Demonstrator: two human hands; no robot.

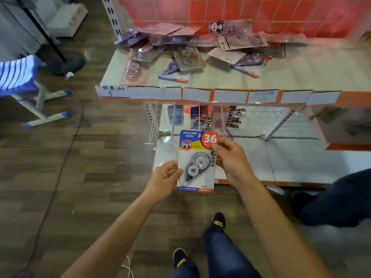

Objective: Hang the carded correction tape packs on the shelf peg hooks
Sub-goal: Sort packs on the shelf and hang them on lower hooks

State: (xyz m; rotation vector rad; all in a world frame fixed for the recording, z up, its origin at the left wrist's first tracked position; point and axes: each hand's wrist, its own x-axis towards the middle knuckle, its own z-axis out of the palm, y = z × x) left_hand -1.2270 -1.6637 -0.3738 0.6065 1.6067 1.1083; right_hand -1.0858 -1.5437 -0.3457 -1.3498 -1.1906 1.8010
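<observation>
I hold one carded correction tape pack upright in both hands, in front of the lower shelf. Its card is blue and yellow with a red "36" badge and a clear blister over the tape. My left hand grips its lower left edge. My right hand pinches its upper right edge, thumb on the badge. The card's top lies just below the long white peg hooks that jut out under the upper shelf. A few packs hang on hooks further back. A loose pile of carded packs lies on the upper shelf.
The upper shelf has an orange front edge with white price labels. A white lower shelf runs beneath it. A step stool stands at the left on the wooden floor. Another person's dark-clothed leg is at the right.
</observation>
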